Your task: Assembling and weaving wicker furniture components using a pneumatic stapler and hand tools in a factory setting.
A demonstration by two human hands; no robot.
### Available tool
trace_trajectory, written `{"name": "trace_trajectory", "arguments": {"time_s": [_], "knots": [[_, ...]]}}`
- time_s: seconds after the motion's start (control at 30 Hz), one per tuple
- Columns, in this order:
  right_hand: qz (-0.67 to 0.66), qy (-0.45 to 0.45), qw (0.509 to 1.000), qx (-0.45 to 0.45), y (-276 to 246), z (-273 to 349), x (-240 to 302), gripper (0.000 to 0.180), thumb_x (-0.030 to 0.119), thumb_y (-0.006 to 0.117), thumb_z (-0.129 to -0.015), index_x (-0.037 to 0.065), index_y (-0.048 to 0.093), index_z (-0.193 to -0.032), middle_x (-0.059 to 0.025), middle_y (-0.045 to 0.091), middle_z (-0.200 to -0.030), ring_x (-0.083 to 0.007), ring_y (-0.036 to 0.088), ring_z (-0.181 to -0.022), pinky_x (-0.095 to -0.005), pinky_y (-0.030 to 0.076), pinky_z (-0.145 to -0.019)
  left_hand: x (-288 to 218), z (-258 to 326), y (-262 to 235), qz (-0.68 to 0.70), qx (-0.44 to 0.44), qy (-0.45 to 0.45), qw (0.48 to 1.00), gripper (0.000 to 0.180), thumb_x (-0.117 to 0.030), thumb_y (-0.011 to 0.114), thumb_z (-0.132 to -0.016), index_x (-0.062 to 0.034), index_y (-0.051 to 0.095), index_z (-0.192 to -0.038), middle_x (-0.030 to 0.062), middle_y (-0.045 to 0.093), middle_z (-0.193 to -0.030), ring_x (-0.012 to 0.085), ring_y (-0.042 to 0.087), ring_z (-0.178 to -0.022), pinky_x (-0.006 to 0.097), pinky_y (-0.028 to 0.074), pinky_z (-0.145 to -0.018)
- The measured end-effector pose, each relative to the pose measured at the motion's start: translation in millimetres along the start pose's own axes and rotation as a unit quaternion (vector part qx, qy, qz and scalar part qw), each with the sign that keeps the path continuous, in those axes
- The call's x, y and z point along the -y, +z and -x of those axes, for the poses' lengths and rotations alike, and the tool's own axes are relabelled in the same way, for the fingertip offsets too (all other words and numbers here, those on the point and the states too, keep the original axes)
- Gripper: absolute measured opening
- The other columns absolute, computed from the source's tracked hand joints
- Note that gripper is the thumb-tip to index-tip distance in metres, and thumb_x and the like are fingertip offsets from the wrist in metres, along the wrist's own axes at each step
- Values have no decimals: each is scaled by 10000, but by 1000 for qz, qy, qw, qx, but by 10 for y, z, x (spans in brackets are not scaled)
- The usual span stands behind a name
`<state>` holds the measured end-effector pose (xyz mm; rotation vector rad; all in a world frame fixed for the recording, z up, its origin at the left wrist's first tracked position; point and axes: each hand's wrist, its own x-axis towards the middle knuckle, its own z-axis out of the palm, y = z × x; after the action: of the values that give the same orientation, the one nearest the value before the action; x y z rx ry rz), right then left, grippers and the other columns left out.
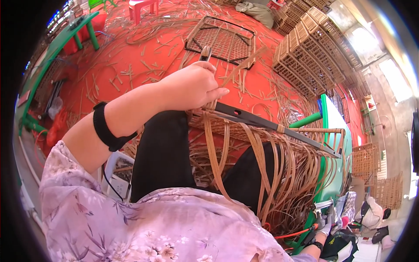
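Observation:
Across my lap rests a partly woven basket panel point(235, 132) with a dark flat bar point(266, 122) along its upper edge. Long brown strips point(262, 163) hang loose from it over my legs. My left hand point(196, 86) is closed around the panel's frame at the left end of the bar, and a strip-wrapped end pokes out above the fist. A flat strip point(244, 64) slants away beyond the fingers. At the lower right, my right hand point(325, 230), gloved with a black band at the wrist, grips a dark hand tool point(320, 217) beside an orange hose point(297, 233).
A green table point(334, 161) stands at my right. Stacked woven baskets point(305, 52) rise at the back right. Another dark-edged frame point(222, 39) lies on the red floor among scattered strips. A green bench point(52, 48) is at the left, and a red stool point(143, 8) at the back.

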<state>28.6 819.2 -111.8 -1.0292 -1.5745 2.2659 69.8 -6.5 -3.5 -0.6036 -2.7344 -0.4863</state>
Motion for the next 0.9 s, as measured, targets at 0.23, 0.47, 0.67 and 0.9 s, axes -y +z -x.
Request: {"name": "trace_trajectory", "arguments": {"time_s": [0.23,0.47,0.67,0.9], "knots": [[-18,-12,1000,15,-106,-66,-189,273,401,627,-893,132,595,-931,-8,595,-740,-159,563,-636,-346,496,-669,212,-175,71,28,-33,-69,997,567,-393,472,-982,8,610,-606,184,606,-663,401,560,-1019,405,394,-1006],[-28,-27,998,38,45,-105,-280,262,396,633,-890,137,590,-903,-3,587,-721,-155,557,-627,-345,492,-664,341,-293,-8,20,-16,-40,999,570,-375,470,-983,3,600,-576,169,598,-632,364,576,-854,413,417,-945],[-20,-44,998,46,-19,-64,-225,255,391,639,-888,142,586,-879,1,579,-706,-151,553,-619,-345,489,-661,250,-310,-74,-13,41,-23,999,481,-316,452,-994,-1,638,-682,140,570,-614,329,568,-741,395,370,-1029],[44,-181,982,5,666,766,-8,232,331,676,-887,131,566,-841,26,479,-644,-116,478,-585,-262,434,-606,174,-246,-14,-78,79,-4,994,522,-304,426,-998,19,604,-629,149,574,-601,335,566,-720,395,364,-1035]]}}
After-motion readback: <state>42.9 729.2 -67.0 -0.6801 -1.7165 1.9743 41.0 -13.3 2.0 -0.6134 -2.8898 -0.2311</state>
